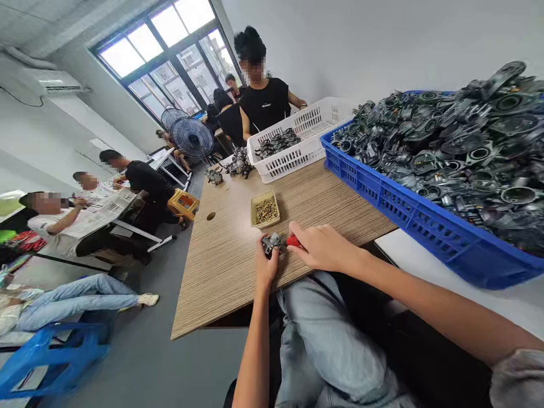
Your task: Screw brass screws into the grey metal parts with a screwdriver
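My left hand (266, 266) is closed around a small grey cast-metal part (272, 243) that looks like a carburetor body, just above the near edge of the wooden table. Gripped in my right hand (318, 246) is a red-handled screwdriver (293, 241), pointing left at the part. Its tip is too small to make out. Beyond my hands sits a shallow yellowish tray (252, 212) of small brass pieces (267, 211), which look like screws or jets.
At right, a blue crate (382, 198) is heaped with metal parts. Behind the tray stands a white basket (293, 158) partly filled with dark parts; more parts (238, 163) lie beside it. A person (267, 107) stands across the table (221, 255). Other people, stools and fans (193, 137) are at left.
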A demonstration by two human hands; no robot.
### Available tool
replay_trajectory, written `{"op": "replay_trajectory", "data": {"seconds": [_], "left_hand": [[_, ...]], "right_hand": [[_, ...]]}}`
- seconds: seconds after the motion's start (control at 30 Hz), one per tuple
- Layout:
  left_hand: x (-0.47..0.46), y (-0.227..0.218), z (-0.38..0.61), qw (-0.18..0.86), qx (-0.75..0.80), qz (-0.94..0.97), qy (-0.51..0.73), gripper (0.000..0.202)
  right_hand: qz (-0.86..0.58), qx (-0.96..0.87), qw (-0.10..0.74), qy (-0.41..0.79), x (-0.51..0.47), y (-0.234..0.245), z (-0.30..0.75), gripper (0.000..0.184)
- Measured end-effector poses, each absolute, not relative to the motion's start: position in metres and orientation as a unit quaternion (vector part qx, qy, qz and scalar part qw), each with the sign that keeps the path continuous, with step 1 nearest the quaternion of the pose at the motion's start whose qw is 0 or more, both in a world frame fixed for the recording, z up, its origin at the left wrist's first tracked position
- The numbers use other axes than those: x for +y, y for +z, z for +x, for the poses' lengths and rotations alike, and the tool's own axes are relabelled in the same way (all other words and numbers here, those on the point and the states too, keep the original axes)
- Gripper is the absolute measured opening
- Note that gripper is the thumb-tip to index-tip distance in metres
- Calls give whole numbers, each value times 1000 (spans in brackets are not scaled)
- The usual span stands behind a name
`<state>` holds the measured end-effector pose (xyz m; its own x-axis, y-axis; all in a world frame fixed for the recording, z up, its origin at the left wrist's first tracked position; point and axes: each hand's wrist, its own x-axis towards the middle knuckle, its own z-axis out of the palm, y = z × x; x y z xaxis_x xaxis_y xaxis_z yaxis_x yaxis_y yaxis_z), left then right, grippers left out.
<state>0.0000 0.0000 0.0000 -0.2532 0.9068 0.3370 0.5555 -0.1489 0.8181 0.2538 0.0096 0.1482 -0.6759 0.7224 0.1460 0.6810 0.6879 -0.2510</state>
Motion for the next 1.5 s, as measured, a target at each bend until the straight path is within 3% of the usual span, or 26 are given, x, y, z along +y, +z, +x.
{"op": "replay_trajectory", "data": {"seconds": [0.63, 1.07, 1.5], "left_hand": [[2, -2, -3, 180, 605, 596, 497, 45], [0, 1, -1, 183, 612, 591, 494, 46], [0, 0, -3, 174, 615, 595, 487, 46]], "right_hand": [[-509, -849, 107, 95, 11, 144, 246, 60], [-403, -896, 152, 104, 15, 141, 256, 34], [-400, -899, 138, 112, 12, 143, 254, 29]]}}
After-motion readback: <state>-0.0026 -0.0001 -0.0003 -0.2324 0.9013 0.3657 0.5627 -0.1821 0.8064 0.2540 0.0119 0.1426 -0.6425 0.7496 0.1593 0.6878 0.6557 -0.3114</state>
